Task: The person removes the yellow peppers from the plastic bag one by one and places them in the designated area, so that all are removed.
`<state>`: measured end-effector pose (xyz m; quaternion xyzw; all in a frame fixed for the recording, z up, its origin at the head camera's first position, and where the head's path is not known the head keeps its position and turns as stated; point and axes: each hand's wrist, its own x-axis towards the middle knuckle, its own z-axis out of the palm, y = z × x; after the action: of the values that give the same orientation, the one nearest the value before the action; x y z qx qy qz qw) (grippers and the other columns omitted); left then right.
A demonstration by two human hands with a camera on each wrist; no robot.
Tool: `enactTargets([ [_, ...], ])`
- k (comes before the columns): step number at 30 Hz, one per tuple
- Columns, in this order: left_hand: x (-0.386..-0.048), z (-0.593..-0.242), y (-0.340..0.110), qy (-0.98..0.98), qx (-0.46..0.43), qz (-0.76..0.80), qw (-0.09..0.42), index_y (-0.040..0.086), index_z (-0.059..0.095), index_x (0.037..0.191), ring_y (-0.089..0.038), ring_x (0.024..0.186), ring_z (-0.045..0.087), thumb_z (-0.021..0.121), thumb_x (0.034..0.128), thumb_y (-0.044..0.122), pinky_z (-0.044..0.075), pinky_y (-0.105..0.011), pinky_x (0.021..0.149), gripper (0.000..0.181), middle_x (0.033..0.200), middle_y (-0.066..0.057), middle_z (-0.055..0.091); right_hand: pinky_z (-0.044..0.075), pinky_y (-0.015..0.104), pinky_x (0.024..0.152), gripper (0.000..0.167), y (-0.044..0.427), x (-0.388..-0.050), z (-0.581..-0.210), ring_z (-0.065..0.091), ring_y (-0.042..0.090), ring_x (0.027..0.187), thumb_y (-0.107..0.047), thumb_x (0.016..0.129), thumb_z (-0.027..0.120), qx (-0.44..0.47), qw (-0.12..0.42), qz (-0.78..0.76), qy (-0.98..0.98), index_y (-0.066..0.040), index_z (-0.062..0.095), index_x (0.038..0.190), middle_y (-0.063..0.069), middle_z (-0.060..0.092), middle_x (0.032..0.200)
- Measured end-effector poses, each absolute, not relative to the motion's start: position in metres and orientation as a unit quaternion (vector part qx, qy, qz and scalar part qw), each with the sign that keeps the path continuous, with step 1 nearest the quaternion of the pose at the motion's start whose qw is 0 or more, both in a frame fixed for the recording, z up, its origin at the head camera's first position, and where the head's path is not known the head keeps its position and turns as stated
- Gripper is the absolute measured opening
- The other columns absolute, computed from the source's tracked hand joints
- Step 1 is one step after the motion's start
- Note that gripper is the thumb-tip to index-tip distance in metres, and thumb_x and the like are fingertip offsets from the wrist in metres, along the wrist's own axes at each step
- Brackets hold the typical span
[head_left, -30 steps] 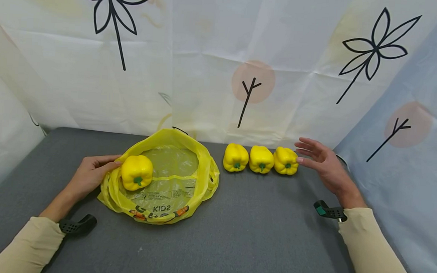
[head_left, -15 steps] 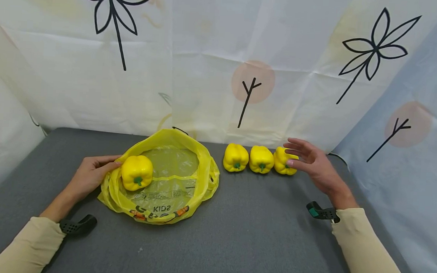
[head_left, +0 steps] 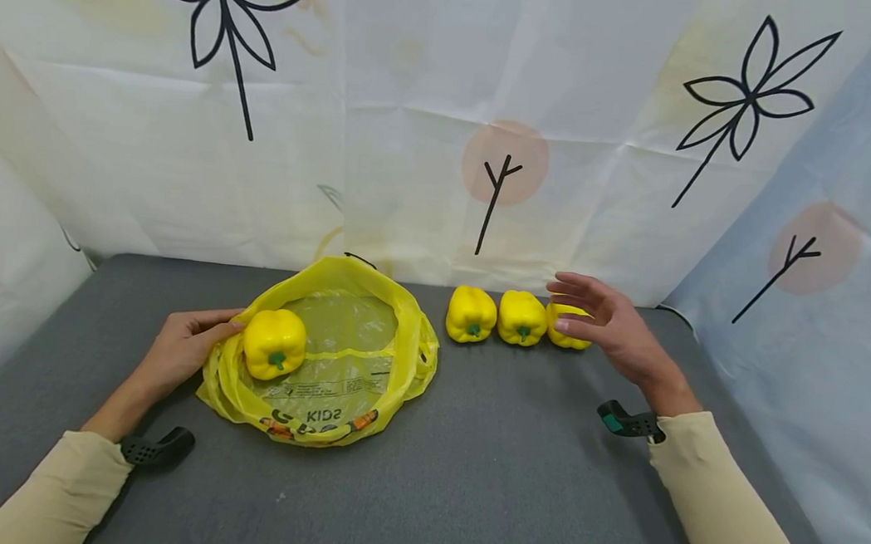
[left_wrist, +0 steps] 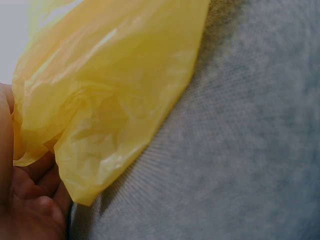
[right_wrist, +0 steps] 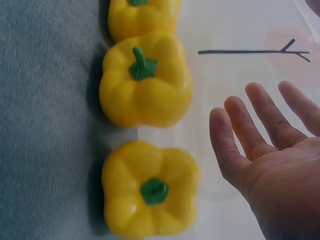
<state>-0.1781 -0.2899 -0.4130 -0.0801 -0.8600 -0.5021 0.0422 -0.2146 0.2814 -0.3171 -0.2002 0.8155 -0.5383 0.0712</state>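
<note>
A yellow plastic bag (head_left: 417, 358) lies with its mouth spread wide on the left of the table. My left hand (head_left: 185, 348) pinches its left rim; thumb and fingers stand on either side of the film in the left wrist view. Inside the bag, against that rim, sits one yellow bell pepper (head_left: 274, 344) with a green stem. Three more yellow bell peppers (head_left: 471, 314) stand in a row by the back wall. My right hand (head_left: 612, 324) hovers over the rightmost bell pepper (right_wrist: 150, 210), partly hiding it in the head view. Its fingers are spread, holding nothing.
A grey cloth-covered table (head_left: 467, 482) spreads below both hands. White sheeting (head_left: 404, 178) with plant drawings hangs along the back edge, and a bluish panel (head_left: 834, 363) rises on the right.
My right hand has moved left over the rightmost bell pepper, covering more of it. The left hand, bag and peppers have stayed in place.
</note>
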Motion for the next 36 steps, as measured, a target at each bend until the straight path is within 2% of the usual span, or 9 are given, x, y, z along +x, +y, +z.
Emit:
enactTargets([
  [4, -0.178, -0.414, -0.290, -0.861, -0.081, -0.501, 0.044, -0.006, 0.058, 0.139, 0.006, 0.094, 0.064, 0.055, 0.1075, 0.029, 0.057, -0.019, 0.074, 0.047, 0.134, -0.029, 0.057, 0.049, 0.024, 0.098, 0.063, 0.274, -0.214, -0.316, 0.037, 0.043, 0.141, -0.009, 0.098, 0.068, -0.207, 0.075, -0.547, 0.808, -0.011, 0.040, 0.155, 0.017, 0.042, 0.153],
  [9, -0.179, -0.414, -0.289, -0.862, -0.081, -0.498, 0.048, -0.005, 0.059, 0.138, 0.007, 0.095, 0.063, 0.056, 0.1070, 0.029, 0.056, -0.018, 0.075, 0.046, 0.132, -0.021, 0.060, 0.048, 0.024, 0.099, 0.062, 0.266, -0.215, -0.317, 0.040, 0.039, 0.139, -0.007, 0.098, 0.067, -0.218, 0.079, -0.550, 0.803, -0.009, 0.041, 0.154, 0.017, 0.043, 0.153],
  [16, -0.177, -0.413, -0.290, -0.857, -0.084, -0.507, 0.037, -0.006, 0.057, 0.140, 0.008, 0.095, 0.063, 0.054, 0.1077, 0.026, 0.056, -0.018, 0.075, 0.045, 0.135, -0.030, 0.056, 0.048, 0.026, 0.101, 0.064, 0.252, -0.216, -0.317, 0.041, 0.037, 0.140, -0.008, 0.097, 0.070, -0.223, 0.092, -0.549, 0.801, -0.007, 0.040, 0.154, 0.014, 0.044, 0.152],
  [22, -0.178, -0.413, -0.290, -0.858, -0.079, -0.507, 0.037, -0.006, 0.058, 0.139, 0.007, 0.096, 0.063, 0.055, 0.1073, 0.026, 0.056, -0.018, 0.075, 0.045, 0.134, -0.025, 0.058, 0.049, 0.027, 0.100, 0.065, 0.239, -0.216, -0.317, 0.040, 0.039, 0.140, -0.008, 0.096, 0.071, -0.229, 0.100, -0.550, 0.797, -0.006, 0.041, 0.153, 0.015, 0.045, 0.152],
  [28, -0.179, -0.412, -0.290, -0.857, -0.082, -0.507, 0.039, -0.007, 0.057, 0.139, 0.008, 0.096, 0.062, 0.055, 0.1075, 0.025, 0.056, -0.017, 0.075, 0.045, 0.135, -0.030, 0.056, 0.049, 0.027, 0.100, 0.064, 0.230, -0.217, -0.317, 0.042, 0.036, 0.139, -0.008, 0.095, 0.072, -0.234, 0.101, -0.553, 0.793, -0.007, 0.043, 0.152, 0.014, 0.046, 0.151],
  [36, -0.179, -0.414, -0.289, -0.859, -0.082, -0.504, 0.042, -0.006, 0.059, 0.139, 0.008, 0.096, 0.063, 0.055, 0.1075, 0.027, 0.056, -0.018, 0.076, 0.046, 0.133, -0.026, 0.058, 0.050, 0.030, 0.101, 0.065, 0.217, -0.218, -0.317, 0.041, 0.039, 0.139, -0.005, 0.094, 0.072, -0.246, 0.115, -0.575, 0.772, -0.006, 0.043, 0.152, 0.015, 0.045, 0.151],
])
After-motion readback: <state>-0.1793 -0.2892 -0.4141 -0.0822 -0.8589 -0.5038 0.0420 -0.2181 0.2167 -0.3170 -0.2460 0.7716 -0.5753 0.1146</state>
